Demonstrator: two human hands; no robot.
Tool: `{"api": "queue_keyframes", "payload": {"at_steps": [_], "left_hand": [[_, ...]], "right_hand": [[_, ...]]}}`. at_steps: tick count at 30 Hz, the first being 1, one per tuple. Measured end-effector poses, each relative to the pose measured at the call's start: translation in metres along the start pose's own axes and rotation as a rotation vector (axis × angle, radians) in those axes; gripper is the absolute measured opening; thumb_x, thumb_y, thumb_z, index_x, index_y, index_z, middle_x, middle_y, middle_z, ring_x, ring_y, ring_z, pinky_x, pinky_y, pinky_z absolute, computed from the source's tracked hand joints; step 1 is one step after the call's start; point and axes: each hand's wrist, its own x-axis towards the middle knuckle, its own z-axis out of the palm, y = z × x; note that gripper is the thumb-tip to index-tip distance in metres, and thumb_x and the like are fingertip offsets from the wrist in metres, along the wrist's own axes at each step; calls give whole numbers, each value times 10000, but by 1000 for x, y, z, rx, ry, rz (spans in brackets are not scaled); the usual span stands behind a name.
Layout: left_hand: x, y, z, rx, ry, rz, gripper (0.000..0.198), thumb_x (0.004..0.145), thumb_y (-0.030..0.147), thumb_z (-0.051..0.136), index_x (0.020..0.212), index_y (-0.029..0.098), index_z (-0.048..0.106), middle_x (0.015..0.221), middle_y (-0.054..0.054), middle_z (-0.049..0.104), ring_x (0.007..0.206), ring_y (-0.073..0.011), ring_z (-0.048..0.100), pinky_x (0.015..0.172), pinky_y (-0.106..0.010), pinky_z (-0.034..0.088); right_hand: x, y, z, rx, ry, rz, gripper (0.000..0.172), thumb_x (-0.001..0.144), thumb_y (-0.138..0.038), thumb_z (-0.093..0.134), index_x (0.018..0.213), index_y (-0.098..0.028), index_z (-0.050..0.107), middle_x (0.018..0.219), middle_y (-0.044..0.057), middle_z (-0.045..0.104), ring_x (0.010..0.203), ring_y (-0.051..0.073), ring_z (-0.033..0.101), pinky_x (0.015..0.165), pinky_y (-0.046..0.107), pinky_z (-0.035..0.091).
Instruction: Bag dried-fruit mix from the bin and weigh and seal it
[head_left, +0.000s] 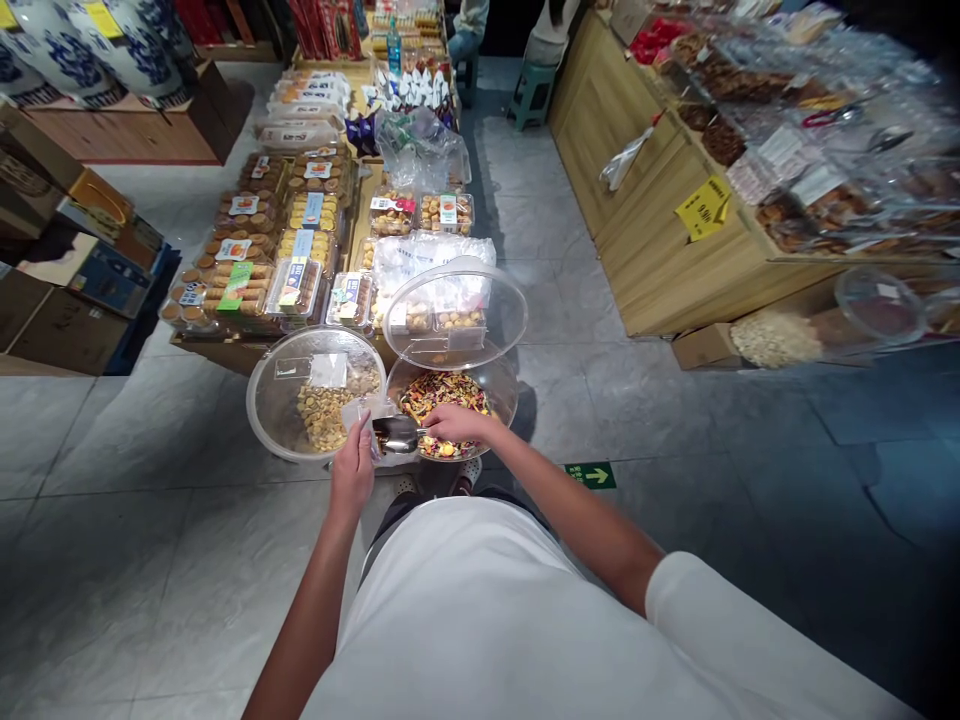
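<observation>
The fingers of the right hand (459, 424) curl closed around the handle end of a polished metal scoop (397, 434), while the fingers of the left hand (352, 470) pinch narrowly on the thin, crinkled edge of a clear plastic bag (358, 415). The scoop is a smooth, hollow trough, its long axis lying nearly level, with its mouth pointing toward the person's left, at the bag and touching it. Both sit above the front rims of two round clear tubs. Below the right hand, one tub (450, 395) holds a heap of dried flakes in red, yellow and green, with its domed clear lid (454, 312) tilted up behind. Just beside it, the other tub (277, 410) holds golden pieces. Beyond them, a low display surface (225, 352) carries biscuits in clear plastic trays (294, 288). A wooden counter (645, 210) runs along the right, above a grey tiled floor (150, 560).
</observation>
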Motion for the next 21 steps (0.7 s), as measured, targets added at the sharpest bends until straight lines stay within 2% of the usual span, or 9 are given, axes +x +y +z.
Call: {"api": "queue_keyframes", "payload": {"at_steps": [2,5,9,12,15,18,21], "left_hand": [[-2,-2,-1,-10,16,5,600,1091,517,375,1576,206,544,720,8,636,691,-169,644,756,-305,502],[-5,-5,-1,-30,30,14,589,1091,509,385,1568,207,554,726,16,617,685,-160,630,748,-291,495],[-9,-6,1,-45,40,29,588,1093,503,382,1577,210,542,727,25,599,684,-155,608,751,-285,489],[-10,-6,4,-48,39,38,595,1094,510,375,1574,202,546,746,19,605,699,-155,600,763,-288,488],[-10,-6,5,-52,29,37,618,1096,535,368,1576,189,544,739,14,602,702,-161,599,768,-295,484],[-10,-8,5,-48,25,30,637,1095,557,362,1574,179,547,717,13,593,689,-164,596,765,-304,482],[-11,-10,4,-39,7,24,640,1097,562,351,1581,188,536,762,-3,634,694,-164,608,752,-304,477]], "right_hand": [[7,-8,13,-198,27,-1,182,813,-136,563,637,-167,594,585,-21,519,579,129,420,574,275,249],[7,-17,28,-456,119,49,121,821,-117,600,784,-149,710,761,49,687,692,166,540,594,290,246],[-5,-22,35,-598,211,158,190,862,-127,583,927,-151,760,952,111,763,804,201,624,607,291,257],[-20,-17,30,-560,246,194,150,845,-135,584,858,-160,732,872,77,742,743,174,591,600,277,264],[-37,-1,22,-364,334,224,170,830,-173,558,669,-164,614,644,8,600,609,130,479,571,276,237],[-52,29,13,-129,515,262,302,865,-240,496,571,-194,449,537,-36,414,546,111,379,551,275,211],[-57,65,8,-44,670,368,342,869,-254,490,551,-215,370,520,-44,342,542,112,345,544,279,185]]}}
